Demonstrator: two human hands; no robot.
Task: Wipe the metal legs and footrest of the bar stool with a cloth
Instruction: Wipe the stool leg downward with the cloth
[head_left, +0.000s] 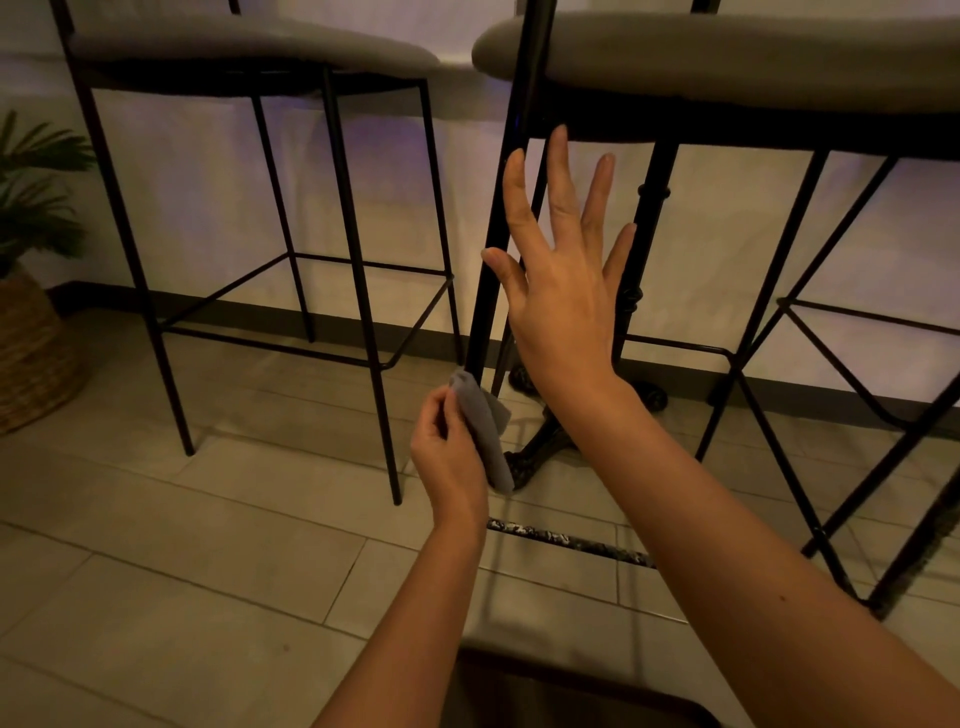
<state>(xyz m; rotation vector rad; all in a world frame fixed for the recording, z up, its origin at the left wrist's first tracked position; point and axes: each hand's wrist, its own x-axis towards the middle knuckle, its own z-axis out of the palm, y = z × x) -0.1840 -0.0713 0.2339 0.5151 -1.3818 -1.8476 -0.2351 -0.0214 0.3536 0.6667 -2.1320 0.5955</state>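
Observation:
A bar stool with a grey padded seat and thin black metal legs fills the right half of the view. Its front left leg runs down the middle. My left hand grips a folded grey cloth, whose top touches the lower part of that leg. My right hand is raised with fingers spread straight, held in front of the same leg higher up; contact with the leg cannot be told. The stool's footrest bar lies low, below my wrists.
A second matching stool stands at the left. An ornate black table base stands behind the cloth, its post rising behind my right hand. A wicker basket with a plant sits far left. Pale floor tiles and a wall with dark skirting surround them.

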